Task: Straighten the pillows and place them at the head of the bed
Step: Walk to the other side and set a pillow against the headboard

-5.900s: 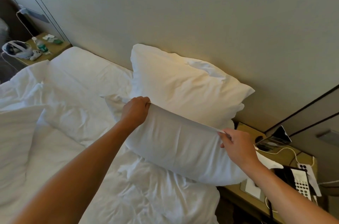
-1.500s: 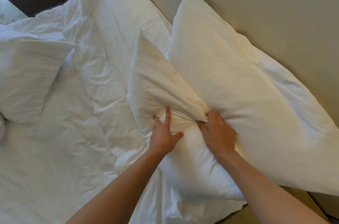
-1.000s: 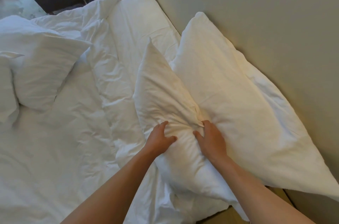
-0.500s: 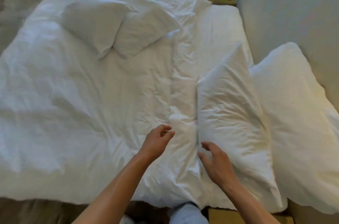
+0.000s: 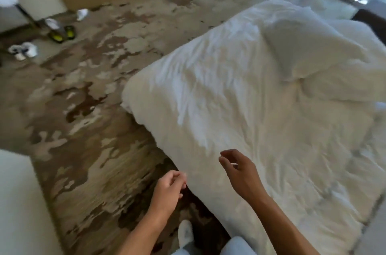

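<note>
i have released the propped pillows; both hands, left hand [image 5: 168, 190] and right hand [image 5: 240, 171], hang loosely curled, empty. loose pillow [image 5: 309, 50] at 2 o'clock is next.

Patterned brown carpet [image 5: 87, 129], scattered shoes [image 5: 60, 34], perhaps white slippers [image 5: 23, 50], rumpled duvet [image 5: 240, 108].

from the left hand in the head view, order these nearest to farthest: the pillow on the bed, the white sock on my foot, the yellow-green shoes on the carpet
Measured from the left hand:
1. White sock, just below the hand at the bottom of the view.
2. Pillow, lying on the bed, up and to the right.
3. Yellow-green shoes, on the carpet far to the upper left, by the wall.
</note>
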Demonstrator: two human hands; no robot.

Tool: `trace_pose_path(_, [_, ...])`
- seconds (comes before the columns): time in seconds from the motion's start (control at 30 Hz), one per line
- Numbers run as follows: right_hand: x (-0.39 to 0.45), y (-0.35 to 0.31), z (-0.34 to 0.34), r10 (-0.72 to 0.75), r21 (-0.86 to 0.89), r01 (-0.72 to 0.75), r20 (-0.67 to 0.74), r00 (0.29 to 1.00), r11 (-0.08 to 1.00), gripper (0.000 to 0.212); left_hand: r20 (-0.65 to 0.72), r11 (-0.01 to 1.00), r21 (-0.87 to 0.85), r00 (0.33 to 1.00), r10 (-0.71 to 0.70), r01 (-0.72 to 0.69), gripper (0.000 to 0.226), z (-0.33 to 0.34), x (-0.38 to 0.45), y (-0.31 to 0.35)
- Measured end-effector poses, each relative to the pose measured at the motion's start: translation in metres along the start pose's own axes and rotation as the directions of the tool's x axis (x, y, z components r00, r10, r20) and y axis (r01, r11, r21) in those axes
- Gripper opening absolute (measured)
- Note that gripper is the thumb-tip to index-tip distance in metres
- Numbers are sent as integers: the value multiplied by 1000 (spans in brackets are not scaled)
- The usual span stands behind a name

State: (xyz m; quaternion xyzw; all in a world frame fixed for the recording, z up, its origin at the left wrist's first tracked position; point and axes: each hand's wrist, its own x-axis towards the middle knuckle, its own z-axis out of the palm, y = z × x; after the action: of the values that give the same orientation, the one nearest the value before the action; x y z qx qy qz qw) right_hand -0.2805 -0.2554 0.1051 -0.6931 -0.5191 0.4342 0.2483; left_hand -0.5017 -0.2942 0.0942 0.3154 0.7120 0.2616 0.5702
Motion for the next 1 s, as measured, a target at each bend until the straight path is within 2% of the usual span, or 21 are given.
trace_pose_path(0.1, [25, -47, 39, -42, 6, 42, 92, 995, 999, 17, -93, 989, -137, 994, -65, 52, 20, -51, 12, -3])
trace_pose_path(0.2, [49, -67, 68, -52, -30, 57, 164, 985, 998, 14, -128, 974, -221, 989, -74, 44, 20, -77, 37, 11])
trace_pose_path(0.37, [108, -83, 97, 23, -52, -13, 193, 981, 999, 9, -138, 951, -300, 990, 33, -74, 22, -112, 107, 76])
trace_pose_path(0.53, [198, -132, 140, 24, -40, -17, 184, 983, 999, 13, -180, 950, -266, 976, 120, -165, 23, -183, 188, 155])
trace_pose_path(0.7, [302, -224, 210, -52, -75, 74, 263, 963, 994, 12, -299, 962, -237, 952, 62, -137, 21, -275, 248, 199])
trace_pose_path(0.8, [359, -289, 255, -120, -85, 155, 327, 938, 984, 12, -358, 956, -278, 933, -12, -94, 21, -328, 278, 212])
trace_pose_path(1.0, [471, -407, 336, -204, -44, 234, 349, 915, 971, 13, -390, 943, -329, 916, -96, -41, 23, -423, 362, 241])
